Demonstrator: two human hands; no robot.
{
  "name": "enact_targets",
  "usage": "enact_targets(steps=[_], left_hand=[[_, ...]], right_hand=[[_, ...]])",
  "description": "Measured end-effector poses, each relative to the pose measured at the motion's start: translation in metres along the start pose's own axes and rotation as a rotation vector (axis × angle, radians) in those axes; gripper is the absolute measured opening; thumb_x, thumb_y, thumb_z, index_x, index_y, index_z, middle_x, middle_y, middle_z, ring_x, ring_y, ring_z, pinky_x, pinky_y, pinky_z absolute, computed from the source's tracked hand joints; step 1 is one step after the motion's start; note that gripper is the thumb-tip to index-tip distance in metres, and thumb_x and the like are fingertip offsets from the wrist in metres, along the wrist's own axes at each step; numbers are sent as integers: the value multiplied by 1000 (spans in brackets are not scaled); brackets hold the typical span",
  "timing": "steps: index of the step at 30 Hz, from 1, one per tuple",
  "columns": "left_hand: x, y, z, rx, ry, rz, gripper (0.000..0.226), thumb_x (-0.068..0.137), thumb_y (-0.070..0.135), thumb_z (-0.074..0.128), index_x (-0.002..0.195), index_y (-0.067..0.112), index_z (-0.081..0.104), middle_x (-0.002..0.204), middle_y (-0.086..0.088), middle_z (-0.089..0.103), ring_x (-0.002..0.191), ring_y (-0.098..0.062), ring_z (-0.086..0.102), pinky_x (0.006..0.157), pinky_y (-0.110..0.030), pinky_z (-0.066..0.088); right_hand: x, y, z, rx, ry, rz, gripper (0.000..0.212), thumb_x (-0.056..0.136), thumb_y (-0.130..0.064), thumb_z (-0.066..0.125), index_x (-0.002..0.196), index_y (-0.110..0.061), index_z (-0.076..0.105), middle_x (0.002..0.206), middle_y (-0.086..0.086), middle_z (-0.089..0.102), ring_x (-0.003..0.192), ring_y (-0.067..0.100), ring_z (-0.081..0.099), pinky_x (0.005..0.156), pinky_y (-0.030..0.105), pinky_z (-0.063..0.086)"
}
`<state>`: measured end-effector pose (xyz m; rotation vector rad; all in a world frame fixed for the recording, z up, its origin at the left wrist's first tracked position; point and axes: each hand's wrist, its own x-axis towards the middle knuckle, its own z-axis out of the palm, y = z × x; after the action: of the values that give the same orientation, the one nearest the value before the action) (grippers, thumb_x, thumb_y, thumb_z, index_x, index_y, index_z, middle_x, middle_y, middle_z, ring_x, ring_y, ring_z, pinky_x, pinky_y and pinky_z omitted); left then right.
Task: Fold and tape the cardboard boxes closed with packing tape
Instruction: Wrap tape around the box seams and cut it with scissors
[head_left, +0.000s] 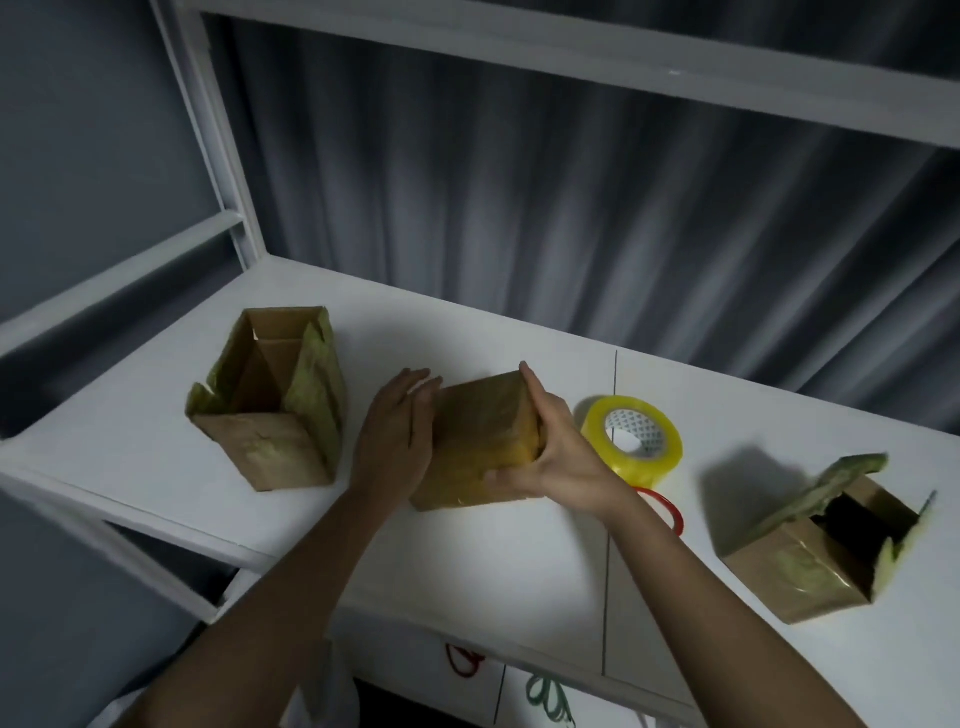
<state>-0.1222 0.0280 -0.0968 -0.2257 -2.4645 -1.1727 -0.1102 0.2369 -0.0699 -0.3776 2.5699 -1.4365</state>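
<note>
- 2 bare forearms reach in from the bottom edge of the view, up and over the front of a white table (467, 582).
- Below the table's front edge, a red loop (464, 661) and a green loop (545, 696) show against the white front panels; what they are is too unclear to say.
- At the right, near the front edge, a cardboard box (810, 566) stands with its top open, 1 tape-covered flap raised on its far left side and a dark interior showing.
- Red scissor handles (670, 506) lie on the table just behind the right wrist, partly hidden by it.
- In the middle stands the closed box (478, 441), its top glossy with yellowish tape, held between both hands.
- The left hand (397, 436) lies flat against the box's left side, fingers straight and pointing away from the camera.
- The right hand (550, 447) clasps the box's right side, fingers wrapped over the upper right edge and thumb pressed on the near face.
- A roll of yellow packing tape (631, 434) lies flat just to the right of the right hand, well apart from the open box at the right.
- At the left a taller box (275, 410) stands open, its 4 flaps upright, apart from the left hand.
- Behind the table rise a white shelf frame (218, 171) and a pleated grey curtain (571, 197).
</note>
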Motion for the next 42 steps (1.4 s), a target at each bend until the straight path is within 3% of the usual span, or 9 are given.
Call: enact_targets(steps=[3, 8, 13, 18, 23, 27, 31, 38, 42], left_hand=[[-8, 8, 0, 345, 82, 208, 53, 100, 36, 21, 135, 4, 47, 138, -13, 50, 132, -30, 40, 110, -50, 31], [-44, -4, 20, 432, -180, 352, 70, 99, 53, 20, 149, 3, 19, 157, -11, 13, 146, -24, 9, 116, -44, 12], [-19, -2, 9, 251, -27, 255, 54, 97, 50, 32, 138, 16, 43, 145, -7, 41, 131, -23, 39, 105, -53, 34], [26, 30, 3, 661, -399, 289, 123, 60, 87, 43, 147, 23, -17, 158, -8, -4, 145, -31, 0, 112, -59, 9], [44, 28, 7, 450, -206, 284, 109, 64, 66, 67, 146, 15, 16, 142, -8, 38, 124, -28, 43, 101, -46, 37], [53, 29, 2, -394, -352, -151, 87, 64, 52, 80, 133, 23, 37, 128, 5, 51, 115, -16, 54, 92, -37, 49], [51, 41, 2, -819, -470, -333, 46, 86, 42, 60, 127, 25, 49, 116, 5, 67, 102, -16, 67, 78, -30, 56], [49, 30, -3, -449, -245, -446, 67, 95, 50, 40, 149, 14, 22, 142, 4, 43, 123, -16, 51, 95, -18, 40], [41, 21, -11, -64, -175, -148, 35, 99, 22, 44, 132, 9, 49, 132, -5, 51, 122, -18, 47, 87, -3, 27]], right_hand=[[5, -7, -2, 324, 94, 107, 90, 74, -34, 80, 143, -51, 24, 129, -15, 47, 114, 5, 51, 81, 12, 48], [17, -1, -6, 596, 232, 255, 86, 56, -57, 83, 130, -51, 39, 128, -5, 61, 105, 15, 66, 96, 42, 50], [14, -7, -20, 345, 247, 259, 91, 62, -61, 79, 138, -51, 29, 131, -5, 53, 113, 15, 57, 99, 34, 46], [19, -16, -25, 228, 219, 218, 94, 69, -61, 73, 146, -47, 23, 133, -15, 47, 119, 6, 48, 97, 25, 41], [18, -19, -43, 373, 151, 144, 89, 69, -54, 75, 144, -49, 26, 142, -13, 43, 126, 5, 46, 110, 35, 36], [16, -6, -55, 518, 170, 95, 92, 59, -59, 81, 137, -51, 33, 147, -15, 38, 133, 5, 40, 113, 39, 31], [22, 2, -42, 548, -70, 95, 80, 79, -21, 72, 146, -34, 29, 132, -2, 60, 121, 17, 56, 103, 38, 45], [61, 15, -10, 525, -39, 386, 47, 86, -52, 59, 128, -31, 54, 120, -2, 66, 107, 16, 65, 94, 41, 53], [113, 11, 6, 357, 66, 534, 65, 79, -75, 46, 113, -22, 64, 104, 4, 70, 91, 21, 69, 67, 34, 59]])
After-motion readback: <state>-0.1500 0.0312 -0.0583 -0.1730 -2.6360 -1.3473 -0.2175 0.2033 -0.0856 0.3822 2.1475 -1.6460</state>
